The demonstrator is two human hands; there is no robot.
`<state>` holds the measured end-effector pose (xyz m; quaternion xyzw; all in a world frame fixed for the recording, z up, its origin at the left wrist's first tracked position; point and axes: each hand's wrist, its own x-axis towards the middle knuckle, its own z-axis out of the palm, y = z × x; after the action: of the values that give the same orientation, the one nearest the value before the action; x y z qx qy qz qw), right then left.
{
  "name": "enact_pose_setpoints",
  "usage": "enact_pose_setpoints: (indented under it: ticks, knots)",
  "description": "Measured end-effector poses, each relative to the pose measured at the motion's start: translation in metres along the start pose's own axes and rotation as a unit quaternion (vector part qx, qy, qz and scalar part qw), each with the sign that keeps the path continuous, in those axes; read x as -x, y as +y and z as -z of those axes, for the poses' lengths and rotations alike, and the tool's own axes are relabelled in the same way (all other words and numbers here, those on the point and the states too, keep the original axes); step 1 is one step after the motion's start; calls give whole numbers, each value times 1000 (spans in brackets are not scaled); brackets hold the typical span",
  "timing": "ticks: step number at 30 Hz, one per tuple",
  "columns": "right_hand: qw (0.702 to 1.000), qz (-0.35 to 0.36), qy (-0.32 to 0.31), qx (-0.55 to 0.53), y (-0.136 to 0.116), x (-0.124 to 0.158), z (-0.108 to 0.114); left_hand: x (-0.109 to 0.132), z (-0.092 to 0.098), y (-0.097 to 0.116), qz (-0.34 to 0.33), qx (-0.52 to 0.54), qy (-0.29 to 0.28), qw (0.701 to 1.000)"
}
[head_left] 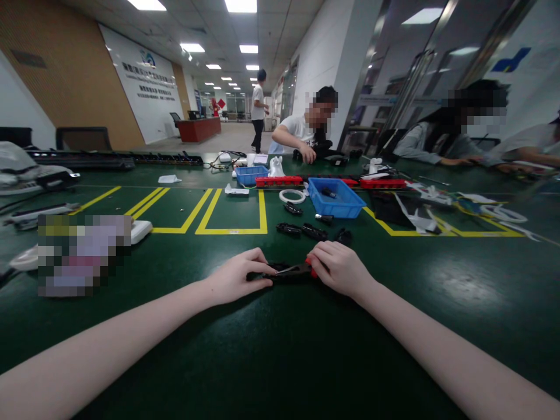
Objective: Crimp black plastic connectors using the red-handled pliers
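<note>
Red-handled pliers [299,269] lie level just above the green table, their dark jaws pointing left. My right hand [339,267] is closed around the red handle, hiding most of it. Close to the jaw tip, my left hand [242,275] pinches a small black part [276,265], partly covered by the fingers and the pliers. Just beyond my hands, several black parts [314,231] like it lie loose on the table, with one more black part [343,235] right behind my right hand.
A blue bin [335,201] with a dark piece inside stands ahead, beside a white ring [292,196]. Further back are a smaller blue bin [251,175] and red strips [279,181]. Yellow tape [231,231] marks the table [271,361]. Across it a person [306,125] handles black items.
</note>
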<state>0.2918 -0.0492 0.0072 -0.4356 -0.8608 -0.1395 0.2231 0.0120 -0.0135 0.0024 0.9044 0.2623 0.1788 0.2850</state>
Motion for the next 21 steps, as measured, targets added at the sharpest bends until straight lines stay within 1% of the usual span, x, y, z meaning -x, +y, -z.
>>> enact_pose_setpoints:
  ticks: [9, 21]
  knots:
    - [1000, 4, 2, 1, -2, 0, 3, 0, 1, 0, -3, 2, -1, 1000]
    - [1000, -3, 0, -3, 3, 0, 3, 0, 2, 2, -4, -4, -2, 1000]
